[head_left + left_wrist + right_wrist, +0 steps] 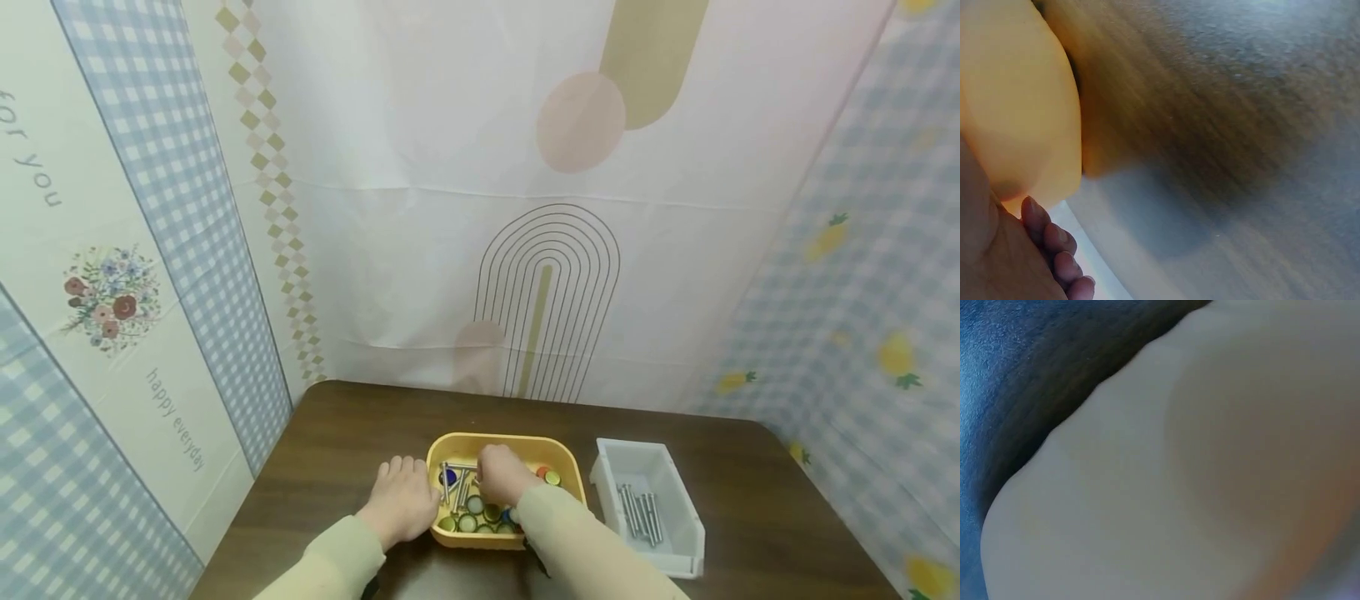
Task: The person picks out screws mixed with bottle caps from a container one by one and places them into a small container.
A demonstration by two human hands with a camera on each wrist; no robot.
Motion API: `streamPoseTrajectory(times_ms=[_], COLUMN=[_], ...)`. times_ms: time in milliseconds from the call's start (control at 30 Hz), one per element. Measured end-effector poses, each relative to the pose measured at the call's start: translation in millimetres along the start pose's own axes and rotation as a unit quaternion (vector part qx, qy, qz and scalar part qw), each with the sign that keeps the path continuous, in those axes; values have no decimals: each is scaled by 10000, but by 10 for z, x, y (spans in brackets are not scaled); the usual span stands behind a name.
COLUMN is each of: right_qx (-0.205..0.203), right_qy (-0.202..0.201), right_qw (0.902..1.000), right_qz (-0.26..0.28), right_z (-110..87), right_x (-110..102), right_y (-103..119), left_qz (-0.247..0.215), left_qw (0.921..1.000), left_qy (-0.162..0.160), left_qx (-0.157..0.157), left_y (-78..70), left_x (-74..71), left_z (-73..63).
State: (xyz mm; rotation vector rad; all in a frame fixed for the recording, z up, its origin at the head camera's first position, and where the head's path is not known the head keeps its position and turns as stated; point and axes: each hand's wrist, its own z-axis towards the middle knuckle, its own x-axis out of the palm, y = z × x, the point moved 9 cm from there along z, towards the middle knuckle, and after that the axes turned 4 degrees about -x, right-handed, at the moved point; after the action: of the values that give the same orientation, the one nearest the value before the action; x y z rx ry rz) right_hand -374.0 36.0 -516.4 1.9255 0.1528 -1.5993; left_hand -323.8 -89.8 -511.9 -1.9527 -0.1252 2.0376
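A yellow plastic bin (555, 450) stands on the table, with several silver bolts (462, 490) at its left and bottle caps (468, 523) along the near side. My left hand (405, 498) rests against the bin's left side, fingers fairly straight; in the left wrist view its fingertips (1067, 267) show beside the yellow wall. Reaching down into the bin, my right hand (504, 475) is bent over the bolts and caps. Its fingertips are hidden, and I cannot tell whether they hold anything. A pale sleeve fills most of the right wrist view.
Right of the yellow bin stands a white open-front bin (660, 467) with several silver bolts (640, 515) inside. Both are on a dark wooden table (360, 417). A patterned cloth (420, 275) hangs behind the table's back edge, with more cloth at both sides.
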Motion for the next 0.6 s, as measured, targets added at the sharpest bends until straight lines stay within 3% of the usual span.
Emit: streamPoseTrajectory(times_ms=[267, 467, 600], right_qx=[13, -28, -79], right_qy=[77, 107, 121], right_qw=[9966, 9947, 9871], right_qz=[815, 1017, 1592], right_z=[-147, -253, -342], right_x=[-115, -242, -370], right_y=[-33, -96, -127], left_qz=[15, 48, 75], left_qw=[10000, 10000, 10000], left_qy=[33, 27, -11], left_qx=[-42, -17, -20], left_y=[-28, -29, -16], left_x=[0, -1, -8], left_z=[-3, -7, 0])
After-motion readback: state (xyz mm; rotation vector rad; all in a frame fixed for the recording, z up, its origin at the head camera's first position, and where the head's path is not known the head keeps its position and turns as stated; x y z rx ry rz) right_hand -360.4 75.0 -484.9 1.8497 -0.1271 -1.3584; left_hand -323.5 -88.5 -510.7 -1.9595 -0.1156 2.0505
